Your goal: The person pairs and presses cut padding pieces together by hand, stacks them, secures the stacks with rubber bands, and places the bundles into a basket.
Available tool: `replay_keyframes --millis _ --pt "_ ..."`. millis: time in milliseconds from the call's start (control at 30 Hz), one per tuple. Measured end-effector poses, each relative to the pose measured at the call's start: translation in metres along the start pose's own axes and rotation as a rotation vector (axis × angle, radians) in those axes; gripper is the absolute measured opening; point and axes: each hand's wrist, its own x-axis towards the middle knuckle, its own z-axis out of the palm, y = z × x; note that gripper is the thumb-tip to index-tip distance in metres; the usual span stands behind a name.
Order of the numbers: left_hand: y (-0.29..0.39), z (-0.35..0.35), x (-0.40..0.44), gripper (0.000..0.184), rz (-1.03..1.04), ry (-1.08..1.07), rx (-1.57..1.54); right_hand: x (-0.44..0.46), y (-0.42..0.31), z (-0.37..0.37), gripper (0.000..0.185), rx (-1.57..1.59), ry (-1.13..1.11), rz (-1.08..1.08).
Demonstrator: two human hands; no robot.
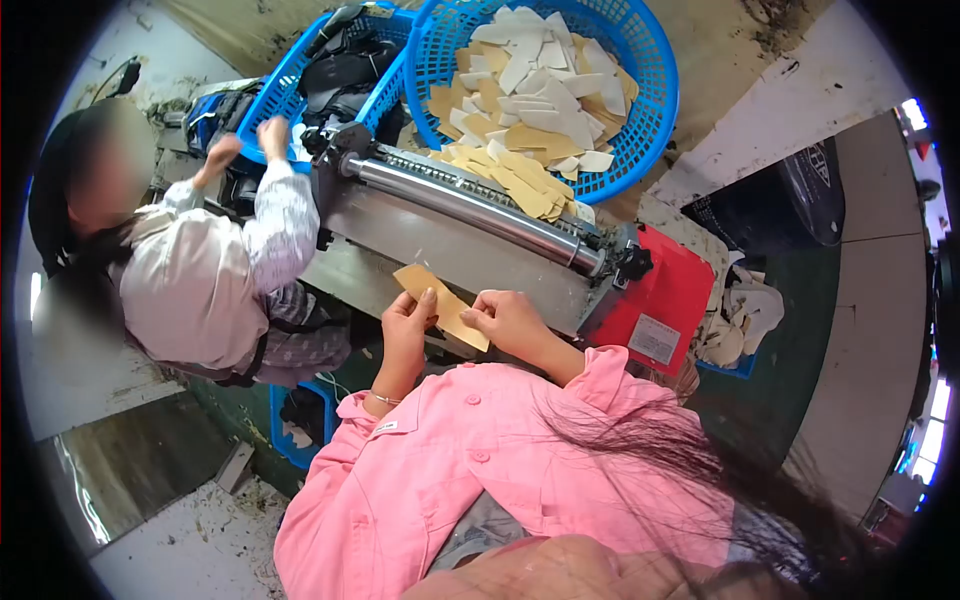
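Observation:
Between my two hands is a tan, strip-shaped flat piece [450,307], slanting down to the right in front of the machine. My left hand [408,318] pinches it near its upper left part, thumb on top. At its lower right end, my right hand [503,317] grips the edge with thumb and bent fingers. Just beyond my hands lies the metal bed of a roller machine [450,245] with a long shiny roller [470,213]. Similar tan pieces [525,180] spill over the roller's far side from a round blue basket [655,120].
White and tan cut pieces [545,85] heap the basket. Left of it, a blue crate [270,110] holds black items. A co-worker [200,270] sits at left, hands near that crate. A red panel [660,300] is on the machine's right, beside a bin of off-white scraps [740,318].

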Motion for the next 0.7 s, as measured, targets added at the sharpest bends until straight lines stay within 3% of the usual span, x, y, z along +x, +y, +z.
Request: replay_keyframes --millis 200,367,400,500,600,700 --pt "-0.009 0.006 0.009 0.023 0.091 0.068 0.036 -0.001 -0.006 -0.005 0.031 0.15 -0.075 0.095" --pt "-0.013 -0.009 0.023 0.026 0.019 0.075 0.114 0.04 0.04 0.002 0.029 -0.023 0.174 0.097" --pt "-0.018 -0.015 0.025 0.026 0.053 0.1 0.089 0.05 0.03 -0.004 0.033 0.134 0.255 0.248" --pt "-0.013 -0.023 0.011 0.023 0.141 0.152 0.036 0.047 0.035 -0.008 0.039 0.566 0.253 0.299" --pt "-0.02 -0.056 -0.003 0.021 0.02 0.136 0.02 -0.017 -0.064 -0.052 0.044 0.001 -0.149 0.268" --pt "-0.036 -0.085 -0.012 0.021 -0.124 0.108 0.032 -0.013 -0.109 -0.107 0.046 -0.341 -0.08 0.039"
